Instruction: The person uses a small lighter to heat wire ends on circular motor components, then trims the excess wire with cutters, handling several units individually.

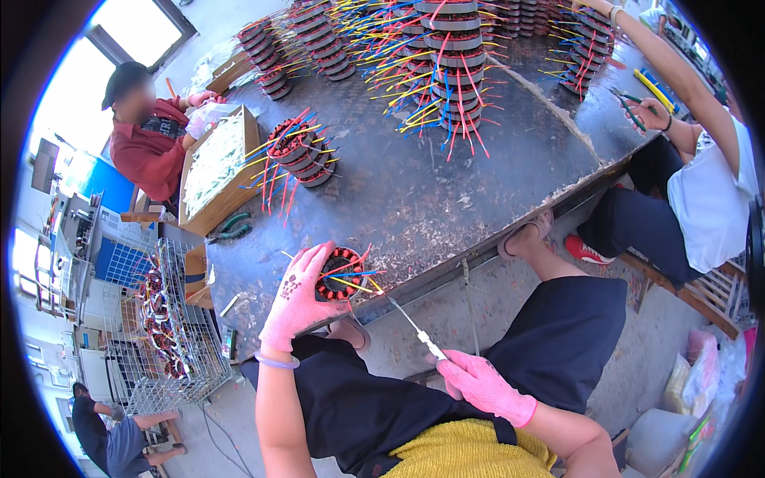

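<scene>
Left hand point(296, 299) cupped around stator point(339, 275) at table point(414, 199) edge; right hand point(482, 386) fisted on thin tool point(414, 327).

gloves point(296, 299): pink knit cloth, matt | table point(446, 191): worn mottled metal (dull sheen) | basket point(171, 334): bare wire

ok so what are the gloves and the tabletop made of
The pink gloves on the left hand and right hand look like knitted fabric, matte and close-fitting. The dark grey tabletop seems to be sheet metal: raised tread pattern, worn dull patches.
</scene>
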`<control>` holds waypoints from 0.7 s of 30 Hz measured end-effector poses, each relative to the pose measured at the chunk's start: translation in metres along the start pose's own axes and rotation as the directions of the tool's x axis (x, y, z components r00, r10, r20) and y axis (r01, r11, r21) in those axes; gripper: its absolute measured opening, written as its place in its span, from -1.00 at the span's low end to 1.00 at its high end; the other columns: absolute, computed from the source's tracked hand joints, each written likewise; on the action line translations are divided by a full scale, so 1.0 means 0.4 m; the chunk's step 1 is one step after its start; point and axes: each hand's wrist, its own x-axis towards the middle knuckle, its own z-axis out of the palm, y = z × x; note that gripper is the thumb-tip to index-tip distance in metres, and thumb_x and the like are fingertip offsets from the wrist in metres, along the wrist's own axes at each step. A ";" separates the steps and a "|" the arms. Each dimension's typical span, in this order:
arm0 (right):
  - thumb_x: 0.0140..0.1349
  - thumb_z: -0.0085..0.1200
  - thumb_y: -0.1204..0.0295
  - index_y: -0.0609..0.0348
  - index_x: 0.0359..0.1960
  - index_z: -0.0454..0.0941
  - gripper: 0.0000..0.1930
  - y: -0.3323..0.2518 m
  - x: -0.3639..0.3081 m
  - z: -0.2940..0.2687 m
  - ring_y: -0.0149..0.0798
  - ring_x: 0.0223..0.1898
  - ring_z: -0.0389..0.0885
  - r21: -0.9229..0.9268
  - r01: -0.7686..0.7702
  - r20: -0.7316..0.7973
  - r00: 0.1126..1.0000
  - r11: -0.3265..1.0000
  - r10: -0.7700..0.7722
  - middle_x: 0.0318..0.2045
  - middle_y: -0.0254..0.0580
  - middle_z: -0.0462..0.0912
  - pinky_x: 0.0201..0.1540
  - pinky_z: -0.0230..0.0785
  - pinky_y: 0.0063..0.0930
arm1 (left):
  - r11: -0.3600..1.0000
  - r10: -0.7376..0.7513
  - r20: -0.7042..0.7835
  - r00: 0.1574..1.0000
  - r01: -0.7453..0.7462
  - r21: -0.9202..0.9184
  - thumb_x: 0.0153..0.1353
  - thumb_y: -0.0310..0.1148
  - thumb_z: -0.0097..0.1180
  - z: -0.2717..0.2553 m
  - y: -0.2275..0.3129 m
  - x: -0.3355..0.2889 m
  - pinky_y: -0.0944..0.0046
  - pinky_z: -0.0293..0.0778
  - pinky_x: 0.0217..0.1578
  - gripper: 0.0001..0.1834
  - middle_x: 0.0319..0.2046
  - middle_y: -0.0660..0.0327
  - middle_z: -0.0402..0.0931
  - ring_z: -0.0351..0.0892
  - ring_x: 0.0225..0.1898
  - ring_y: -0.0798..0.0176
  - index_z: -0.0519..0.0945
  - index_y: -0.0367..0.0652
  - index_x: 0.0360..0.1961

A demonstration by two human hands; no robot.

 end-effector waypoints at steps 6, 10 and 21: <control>0.53 -0.12 0.22 0.22 0.11 0.50 -0.64 0.000 0.003 0.003 -0.57 -0.55 0.32 0.004 0.018 -0.005 1.000 1.000 -0.018 -0.58 -0.46 0.39 -0.48 0.21 -0.57 | 1.000 0.002 -0.009 1.000 -0.001 0.010 -0.29 -0.24 0.57 -0.001 0.004 0.001 -0.05 0.13 0.43 0.09 0.29 -0.03 0.36 0.23 0.38 -0.19 0.33 -0.19 0.37; 0.53 -0.12 0.23 0.23 0.13 0.50 -0.64 0.003 0.007 0.003 -0.57 -0.55 0.31 0.013 0.005 0.005 1.000 1.000 -0.005 -0.58 -0.47 0.38 -0.48 0.20 -0.57 | 1.000 -0.007 -0.007 1.000 0.007 -0.003 -0.29 -0.23 0.57 -0.001 0.002 0.000 -0.05 0.13 0.42 0.09 0.30 -0.03 0.36 0.23 0.38 -0.20 0.33 -0.20 0.36; 0.53 -0.12 0.24 0.23 0.17 0.48 -0.63 -0.005 0.004 0.004 -0.60 -0.55 0.30 0.025 0.002 0.004 1.000 1.000 -0.002 -0.58 -0.49 0.37 -0.49 0.17 -0.60 | 1.000 0.001 -0.006 1.000 -0.001 0.000 -0.29 -0.19 0.56 0.000 -0.001 0.001 -0.05 0.14 0.41 0.09 0.29 -0.04 0.36 0.23 0.38 -0.21 0.34 -0.21 0.36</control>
